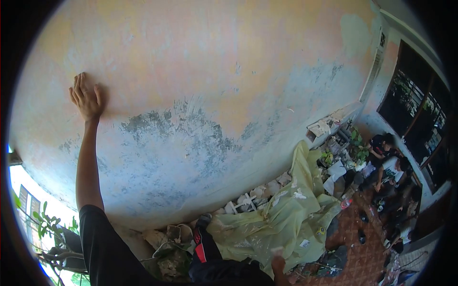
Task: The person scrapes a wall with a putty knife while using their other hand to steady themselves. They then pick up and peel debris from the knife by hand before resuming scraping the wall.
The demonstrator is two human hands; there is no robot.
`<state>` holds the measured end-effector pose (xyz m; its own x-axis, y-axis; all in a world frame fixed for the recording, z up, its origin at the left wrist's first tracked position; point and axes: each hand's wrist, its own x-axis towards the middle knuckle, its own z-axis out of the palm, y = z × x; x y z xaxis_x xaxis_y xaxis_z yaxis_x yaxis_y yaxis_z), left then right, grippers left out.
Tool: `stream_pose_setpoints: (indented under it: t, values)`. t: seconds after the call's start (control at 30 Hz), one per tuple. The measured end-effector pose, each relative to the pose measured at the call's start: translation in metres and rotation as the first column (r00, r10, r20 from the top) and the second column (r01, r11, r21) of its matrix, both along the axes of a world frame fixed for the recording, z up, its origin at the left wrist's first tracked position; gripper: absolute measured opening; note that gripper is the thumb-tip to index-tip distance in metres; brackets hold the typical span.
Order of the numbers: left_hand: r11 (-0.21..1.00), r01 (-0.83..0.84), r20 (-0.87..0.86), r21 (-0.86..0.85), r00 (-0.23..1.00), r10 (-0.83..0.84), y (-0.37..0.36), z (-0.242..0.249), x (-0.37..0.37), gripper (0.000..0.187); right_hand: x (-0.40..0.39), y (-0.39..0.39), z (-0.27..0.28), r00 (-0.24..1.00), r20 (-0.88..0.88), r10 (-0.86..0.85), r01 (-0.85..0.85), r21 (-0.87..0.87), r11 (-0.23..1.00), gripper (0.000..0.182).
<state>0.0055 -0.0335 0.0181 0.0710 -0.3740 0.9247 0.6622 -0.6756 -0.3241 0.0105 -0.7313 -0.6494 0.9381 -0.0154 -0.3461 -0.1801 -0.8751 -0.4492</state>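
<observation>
While the left hand lies flat and open on the wall, holding nothing, the right hand hangs low.
Its grip is too blurred to tell. Below it a yellow sheet covers rubble at the wall's foot; two people sit well apart, far right.

below me a pale yellow-green plastic sheet lies crumpled over the ground at the foot of the wall, with broken whitish rubble pieces along its upper edge. past it two people sit on the red patterned tile floor, beside green potted plants. dark-framed windows fill the far right. leafy green branches show at my lower left.
</observation>
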Motion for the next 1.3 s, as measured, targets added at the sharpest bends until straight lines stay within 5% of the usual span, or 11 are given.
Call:
stream_pose_setpoints:
  t: [0.23,0.3,0.33,0.4,0.5,0.6,0.67,0.7,0.9,1.17,1.3]
  values:
    - [0.999,-0.039,0.014,-0.018,0.999,0.039,0.007,0.0,-0.002,0.052,0.079,0.128,0.063,0.987,0.145,0.064,-0.112,0.346,0.932,0.042]
    - [0.998,-0.05,0.007,-0.038,0.999,0.051,0.01,-0.004,-0.002,0.052,0.086,0.161,0.125,0.891,-0.435,0.13,0.288,0.763,0.579,0.026]
    - [0.998,-0.055,0.023,-0.032,0.998,0.056,0.013,-0.004,-0.001,0.052,0.09,0.182,0.143,0.81,-0.526,0.26,0.423,0.831,0.362,0.015]
    - [0.998,-0.051,0.026,-0.034,0.998,0.052,0.015,-0.001,0.0,0.051,0.093,0.218,0.178,0.72,-0.594,0.359,0.563,0.802,0.199,0.014]
    - [1.0,-0.031,0.035,0.003,0.999,0.031,0.02,-0.003,0.0,0.051,0.083,0.256,0.217,0.715,-0.611,0.341,0.568,0.791,0.226,0.015]
    - [0.998,-0.051,0.036,0.022,0.998,0.051,0.025,-0.003,0.0,0.05,0.076,0.276,0.204,0.726,-0.499,0.474,0.361,0.862,0.355,0.014]
    - [0.997,-0.063,0.031,0.041,0.998,0.062,0.027,-0.001,0.0,0.049,0.082,0.291,0.222,0.562,-0.496,0.662,0.489,0.845,0.218,0.015]
    - [0.996,-0.073,0.029,0.055,0.997,0.071,0.027,-0.002,-0.001,0.049,0.089,0.302,0.238,0.59,-0.449,0.67,0.449,0.873,0.19,0.02]
    - [0.997,-0.03,0.028,0.078,0.999,0.028,0.023,-0.003,0.003,0.048,0.198,0.387,0.386,0.947,-0.164,0.277,0.056,0.931,0.36,0.048]
    - [0.995,-0.092,0.031,0.04,0.995,0.09,0.018,-0.003,0.001,0.047,0.312,0.44,0.474,0.941,0.326,-0.088,-0.289,0.912,0.292,0.053]
    - [0.992,-0.127,0.023,0.026,0.992,0.127,0.015,-0.003,0.0,0.047,0.318,0.438,0.511,0.993,0.115,0.033,-0.119,0.969,0.215,0.055]
